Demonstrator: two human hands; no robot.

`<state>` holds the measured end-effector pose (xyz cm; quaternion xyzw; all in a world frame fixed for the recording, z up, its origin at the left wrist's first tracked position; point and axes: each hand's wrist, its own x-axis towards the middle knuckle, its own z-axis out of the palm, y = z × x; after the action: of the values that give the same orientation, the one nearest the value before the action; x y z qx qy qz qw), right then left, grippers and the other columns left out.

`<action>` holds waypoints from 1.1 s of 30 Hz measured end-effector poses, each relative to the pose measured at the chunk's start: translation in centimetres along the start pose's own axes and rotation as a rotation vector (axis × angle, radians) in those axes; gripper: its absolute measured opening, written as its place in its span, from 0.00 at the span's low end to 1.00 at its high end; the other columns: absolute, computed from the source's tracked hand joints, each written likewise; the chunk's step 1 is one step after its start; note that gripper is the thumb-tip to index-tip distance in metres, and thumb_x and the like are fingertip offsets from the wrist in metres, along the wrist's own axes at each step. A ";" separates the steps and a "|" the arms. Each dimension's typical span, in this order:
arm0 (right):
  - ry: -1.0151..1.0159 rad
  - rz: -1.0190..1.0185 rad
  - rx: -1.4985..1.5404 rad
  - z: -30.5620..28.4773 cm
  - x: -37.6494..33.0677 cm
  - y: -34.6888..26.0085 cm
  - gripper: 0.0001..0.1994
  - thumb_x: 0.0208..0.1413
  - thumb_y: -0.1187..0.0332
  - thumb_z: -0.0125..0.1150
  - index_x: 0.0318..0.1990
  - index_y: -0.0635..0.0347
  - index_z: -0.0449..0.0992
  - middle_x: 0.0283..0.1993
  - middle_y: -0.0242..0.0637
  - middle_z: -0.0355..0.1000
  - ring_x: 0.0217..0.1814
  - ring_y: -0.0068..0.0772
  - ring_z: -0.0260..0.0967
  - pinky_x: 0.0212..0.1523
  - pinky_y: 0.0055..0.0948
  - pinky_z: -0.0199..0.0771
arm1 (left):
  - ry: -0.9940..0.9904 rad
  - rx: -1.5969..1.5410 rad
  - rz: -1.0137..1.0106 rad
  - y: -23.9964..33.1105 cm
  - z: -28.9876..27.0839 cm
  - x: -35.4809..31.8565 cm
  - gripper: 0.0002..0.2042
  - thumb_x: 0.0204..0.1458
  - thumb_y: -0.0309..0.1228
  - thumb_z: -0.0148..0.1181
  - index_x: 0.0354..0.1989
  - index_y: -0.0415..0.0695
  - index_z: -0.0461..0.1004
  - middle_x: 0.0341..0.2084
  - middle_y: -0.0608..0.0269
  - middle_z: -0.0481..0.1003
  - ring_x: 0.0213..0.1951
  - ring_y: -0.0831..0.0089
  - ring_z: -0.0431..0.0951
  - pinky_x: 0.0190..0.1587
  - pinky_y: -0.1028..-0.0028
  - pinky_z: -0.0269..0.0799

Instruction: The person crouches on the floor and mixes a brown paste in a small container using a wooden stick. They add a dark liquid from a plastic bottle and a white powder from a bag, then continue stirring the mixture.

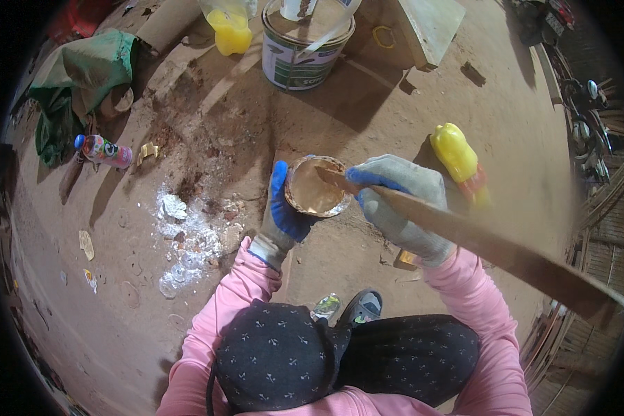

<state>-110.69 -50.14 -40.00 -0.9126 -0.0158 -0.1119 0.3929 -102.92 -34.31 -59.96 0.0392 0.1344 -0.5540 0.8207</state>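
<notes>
My left hand (pixel 289 208), in a glove with blue palm and fingers, is wrapped round the side of a small round cup (pixel 289 182). Its rim is crusted, and a tan, wet-looking mix (pixel 312 191) lies inside. In my right hand (pixel 405 201), gloved in grey and blue, is a long flat wooden stick (pixel 478 232). One end of the stick dips over the cup's rim; the other reaches far out to the lower right. The fingers of my right hand close round the stick near the cup.
A large paint bucket (pixel 298 66) stands ahead, beside a pale block (pixel 430 31). Yellow plastic bottles (pixel 454 149) lie to the right. White powder (pixel 180 243) covers the dirt floor at left, near a labelled drink bottle (pixel 104 151) and green cloth (pixel 100 62).
</notes>
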 end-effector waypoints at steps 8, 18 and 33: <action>-0.231 0.109 0.185 -1.4 0.3 -0.6 0.13 0.60 0.68 0.62 0.47 0.69 0.80 0.41 0.43 0.80 0.38 0.30 0.79 0.41 0.27 0.80 | -0.102 0.071 -0.016 -0.2 0.0 -0.5 0.41 0.60 0.68 0.47 0.68 0.44 0.66 0.63 0.51 0.71 0.63 0.56 0.73 0.66 0.51 0.70; -0.195 0.003 0.141 -0.8 0.4 0.3 0.13 0.56 0.72 0.63 0.48 0.69 0.80 0.45 0.45 0.80 0.44 0.37 0.80 0.46 0.31 0.80 | -0.020 0.151 0.030 -0.6 0.0 0.1 0.39 0.61 0.67 0.47 0.68 0.48 0.66 0.64 0.51 0.70 0.65 0.52 0.70 0.65 0.43 0.68; -0.305 -0.164 0.074 -1.3 0.8 1.3 0.16 0.50 0.77 0.66 0.48 0.65 0.80 0.49 0.47 0.79 0.48 0.45 0.81 0.50 0.36 0.81 | -0.059 0.055 -0.028 -0.2 -0.3 0.1 0.38 0.61 0.66 0.48 0.68 0.47 0.67 0.64 0.50 0.70 0.64 0.51 0.71 0.64 0.41 0.69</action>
<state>-110.04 -52.00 -39.86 -0.8996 -0.1537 -0.0032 0.4088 -103.17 -34.39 -60.25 0.0437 0.0953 -0.5698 0.8151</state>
